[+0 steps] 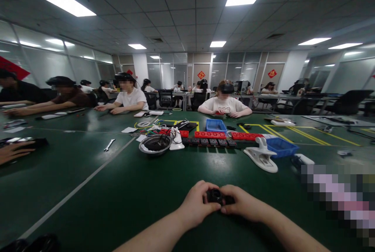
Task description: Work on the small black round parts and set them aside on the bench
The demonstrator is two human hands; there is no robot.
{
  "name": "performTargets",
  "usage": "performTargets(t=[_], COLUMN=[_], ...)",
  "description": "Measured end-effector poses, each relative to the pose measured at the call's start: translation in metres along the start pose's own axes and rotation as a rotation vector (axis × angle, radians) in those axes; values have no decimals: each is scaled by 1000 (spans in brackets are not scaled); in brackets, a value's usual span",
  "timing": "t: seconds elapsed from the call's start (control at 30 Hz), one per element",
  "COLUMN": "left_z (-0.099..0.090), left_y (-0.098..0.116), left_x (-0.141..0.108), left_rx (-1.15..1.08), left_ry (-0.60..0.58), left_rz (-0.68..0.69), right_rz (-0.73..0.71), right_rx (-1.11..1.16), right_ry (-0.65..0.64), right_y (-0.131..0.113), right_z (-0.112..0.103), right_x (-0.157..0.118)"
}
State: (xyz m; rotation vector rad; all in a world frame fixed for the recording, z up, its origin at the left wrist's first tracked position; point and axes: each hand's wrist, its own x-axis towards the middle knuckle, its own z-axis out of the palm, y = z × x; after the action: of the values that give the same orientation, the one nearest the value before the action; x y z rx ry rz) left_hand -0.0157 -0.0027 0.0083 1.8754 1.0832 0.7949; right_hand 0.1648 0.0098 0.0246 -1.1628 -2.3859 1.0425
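Note:
A small black object (215, 195) with a round, ring-like front is held between both hands, low in the middle of the view. My left hand (199, 202) wraps its left side, thumb below and fingers over the top. From the right, my right hand (238, 201) grips it with bent fingers, its thumb near the left thumb. The fingers hide part of the object, so its exact shape is unclear. Both hands are just above the green table (131, 201).
Beyond the hands lie a metal bowl (155, 151) with black cables, white clip stands (263, 158), red socket strips (213, 135) and blue trays (216, 125). A wrench (109, 145) lies left. Several people sit around the table; another person's hand (16, 151) is at far left.

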Motion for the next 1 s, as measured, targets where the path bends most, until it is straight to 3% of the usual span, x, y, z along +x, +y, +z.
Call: performTargets(t=[0.27, 0.63, 0.8, 1.0], left_z=[0, 3, 7, 12], left_y=[1, -1, -4, -2], left_x=[0, 1, 3, 3], left_rx=[-2, -37, -42, -13], left_ry=[-4, 15, 53, 219], left_rz=[-18, -31, -52, -76], right_rz=[-33, 47, 121, 234], right_rx=[2, 2, -148, -446], right_ry=[5, 37, 136, 316], right_y=[5, 8, 9, -9], right_z=[1, 4, 13, 30], right_x=[1, 3, 6, 9])
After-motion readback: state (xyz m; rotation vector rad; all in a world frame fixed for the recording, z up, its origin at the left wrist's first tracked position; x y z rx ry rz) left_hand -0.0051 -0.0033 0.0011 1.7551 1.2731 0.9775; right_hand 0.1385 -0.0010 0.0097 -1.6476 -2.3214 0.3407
